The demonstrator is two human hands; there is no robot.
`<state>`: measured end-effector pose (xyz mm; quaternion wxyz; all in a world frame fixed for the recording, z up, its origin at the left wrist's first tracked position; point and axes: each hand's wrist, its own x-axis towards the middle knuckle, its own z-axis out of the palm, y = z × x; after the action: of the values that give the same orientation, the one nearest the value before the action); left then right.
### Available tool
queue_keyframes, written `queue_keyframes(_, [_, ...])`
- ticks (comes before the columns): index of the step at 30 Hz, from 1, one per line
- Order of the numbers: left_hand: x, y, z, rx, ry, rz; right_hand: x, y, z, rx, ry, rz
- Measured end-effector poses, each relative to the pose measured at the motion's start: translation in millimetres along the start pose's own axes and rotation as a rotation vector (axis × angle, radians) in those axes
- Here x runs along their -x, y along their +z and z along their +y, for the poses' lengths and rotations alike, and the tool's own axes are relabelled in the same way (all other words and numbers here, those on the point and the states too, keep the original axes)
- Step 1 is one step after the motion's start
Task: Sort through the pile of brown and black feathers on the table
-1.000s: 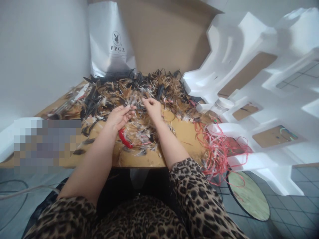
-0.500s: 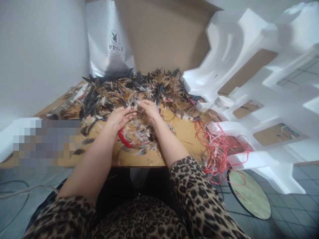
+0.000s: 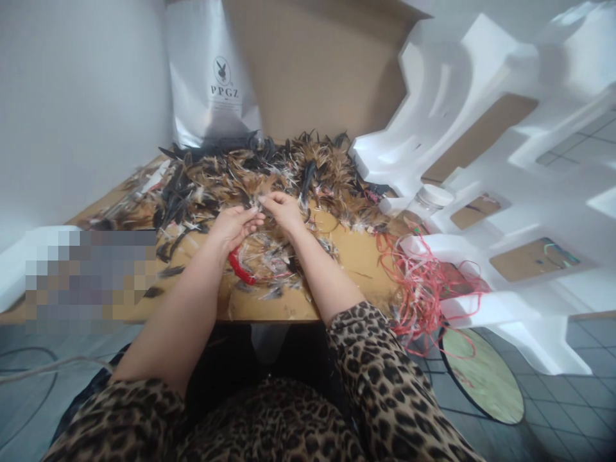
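Note:
My left hand (image 3: pixel 235 226) is closed in a pinch at the middle of the table, its thumb and index fingertips together on a brown feather (image 3: pixel 256 196). Close beside it, my right hand (image 3: pixel 283 210) pinches at the base of the same feather, and the two sets of fingertips nearly touch. Behind both hands spreads a wide pile of brown and black feathers (image 3: pixel 221 170). Below them on the table lie more loose feathers (image 3: pixel 267 256) and a curved red strip (image 3: pixel 240 268). The feather's quill is mostly hidden by my fingers.
A tangle of red string (image 3: pixel 428 289) hangs over the table's right front edge. White foam packing pieces (image 3: pixel 447 244) fill the right side, with a white-lidded jar (image 3: pixel 432 197) among them. A silver bag (image 3: pixel 212 77) stands at the back. A round stool (image 3: pixel 484 375) is below right.
My right hand has shifted slightly left, bringing its fingertips closer to my left hand's. The rest of the table looks the same.

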<state>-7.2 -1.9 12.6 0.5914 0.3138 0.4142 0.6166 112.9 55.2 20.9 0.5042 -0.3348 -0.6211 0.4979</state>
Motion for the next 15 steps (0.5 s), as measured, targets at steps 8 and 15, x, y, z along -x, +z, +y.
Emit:
queue_keyframes(8, [-5.5, -4.1, 3.3, 0.003, 0.183, 0.169, -0.3, -7.6, 2.0, 0.196, -0.007, -0.041])
queue_keyframes(15, [-11.6, -11.6, 8.2, 0.151, 0.195, 0.281, -0.4, -27.4, 8.8, 1.045, -0.003, -0.203])
